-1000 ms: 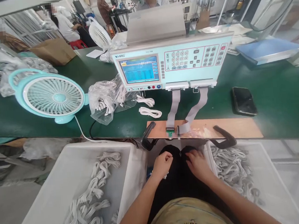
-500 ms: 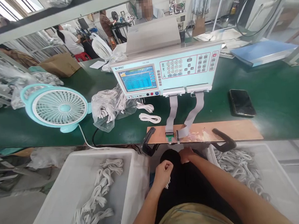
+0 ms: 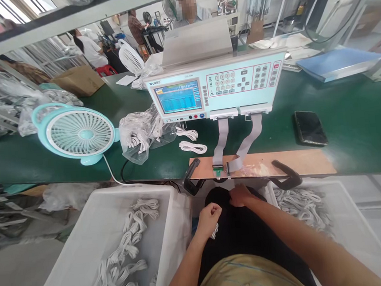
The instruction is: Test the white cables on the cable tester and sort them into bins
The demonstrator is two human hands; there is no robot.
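Observation:
My left hand (image 3: 209, 218) is closed above my lap, its fingers curled round a bundled white cable (image 3: 215, 232) whose loops show below the palm. Close beside it, my right hand (image 3: 239, 196) is also closed, resting near my knee under the bench edge; what its fingers hold, if anything, is hidden. Just beyond my hands, two grey ribbon cables (image 3: 222, 140) run from a bench tester (image 3: 216, 92) with a lit screen to a small green connector board (image 3: 218, 172) on a brown strip (image 3: 295, 162).
White bins stand on both sides: the left bin (image 3: 69, 242) and the right bin (image 3: 354, 222) hold several coiled cables. Black clamps (image 3: 191, 178) grip the strip. On the green bench are a fan (image 3: 83, 134), bagged cables (image 3: 139, 136), two coils (image 3: 193, 147) and a phone (image 3: 310, 127). Other people sit behind.
The view has shifted slightly, so the bench things sit a little higher and further right. Both hands keep nearly the same closed pose over my lap.

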